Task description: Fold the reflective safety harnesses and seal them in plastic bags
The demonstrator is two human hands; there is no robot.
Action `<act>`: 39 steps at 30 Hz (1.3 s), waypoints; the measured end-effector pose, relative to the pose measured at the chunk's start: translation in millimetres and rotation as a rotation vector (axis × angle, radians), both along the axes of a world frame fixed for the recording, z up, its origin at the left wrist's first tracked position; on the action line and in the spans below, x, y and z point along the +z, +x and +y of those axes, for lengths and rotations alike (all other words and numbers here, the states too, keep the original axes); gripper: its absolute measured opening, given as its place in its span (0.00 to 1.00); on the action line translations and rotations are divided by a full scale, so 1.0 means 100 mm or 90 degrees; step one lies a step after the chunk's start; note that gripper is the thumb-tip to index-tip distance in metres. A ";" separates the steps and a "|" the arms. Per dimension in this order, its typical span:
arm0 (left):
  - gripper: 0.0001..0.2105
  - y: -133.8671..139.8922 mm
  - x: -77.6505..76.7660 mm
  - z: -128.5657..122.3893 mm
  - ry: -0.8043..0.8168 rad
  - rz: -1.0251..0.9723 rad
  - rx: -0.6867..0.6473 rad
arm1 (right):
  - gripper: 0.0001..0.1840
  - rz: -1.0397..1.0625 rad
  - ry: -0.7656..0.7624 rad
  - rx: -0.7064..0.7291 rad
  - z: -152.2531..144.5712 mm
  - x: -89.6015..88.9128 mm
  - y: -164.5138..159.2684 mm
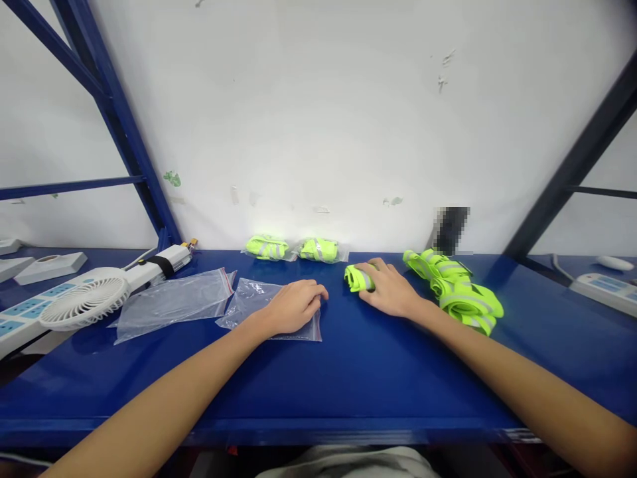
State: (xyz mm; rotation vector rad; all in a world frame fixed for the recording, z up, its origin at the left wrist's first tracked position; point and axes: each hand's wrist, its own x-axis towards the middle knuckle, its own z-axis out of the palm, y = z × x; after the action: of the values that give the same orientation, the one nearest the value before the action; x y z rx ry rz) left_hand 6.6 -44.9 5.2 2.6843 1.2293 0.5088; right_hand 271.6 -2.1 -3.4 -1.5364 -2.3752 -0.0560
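My right hand (391,287) is closed around a rolled neon-yellow reflective strap (357,279) with silver bands, down at the blue table. My left hand (297,306) lies over a clear zip bag (253,299), with thumb and forefinger apart and nothing visible between them. Part of that bag is hidden under the hand. Left of it is a further pile of clear zip bags (174,302). Beyond my right wrist sit several loose rolled reflective straps (465,295), heaped together. By the wall, two bagged reflective straps (267,247) lie side by side.
A white handheld fan (87,302) rests on a power strip (30,315) at the left. Blue frame posts (134,146) rise on both sides, and a white wall (318,133) closes the back. Another power strip (607,292) lies far right. The table's front edge (348,425) runs near me.
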 end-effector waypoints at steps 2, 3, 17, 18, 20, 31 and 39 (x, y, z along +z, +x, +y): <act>0.16 0.01 -0.01 0.00 0.002 -0.006 -0.082 | 0.33 0.020 -0.007 0.126 -0.11 0.03 0.03; 0.17 0.01 0.00 -0.01 -0.006 -0.016 -0.120 | 0.33 0.033 -0.019 0.173 -0.15 0.04 0.04; 0.08 0.07 0.02 -0.07 0.046 -0.118 -0.063 | 0.15 0.169 -0.100 0.252 -0.17 0.29 0.00; 0.09 0.08 0.00 -0.07 0.037 -0.133 -0.054 | 0.12 0.199 -0.122 0.239 -0.16 0.31 0.01; 0.13 0.14 -0.03 -0.06 0.025 -0.169 -0.040 | 0.09 0.266 -0.191 0.226 -0.15 0.33 0.03; 0.23 0.26 -0.05 -0.06 -0.231 -0.435 -0.039 | 0.18 0.691 -0.503 0.177 -0.20 0.08 -0.13; 0.23 0.25 -0.08 -0.01 -0.222 -0.517 0.004 | 0.30 0.649 -0.321 0.231 -0.32 0.17 -0.24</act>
State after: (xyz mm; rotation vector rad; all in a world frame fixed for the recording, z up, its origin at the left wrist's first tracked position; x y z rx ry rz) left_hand 31.6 -45.5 -2.5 1.8604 0.9529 1.1137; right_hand 247.8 -34.1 13.8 -0.8794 -1.7872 1.1745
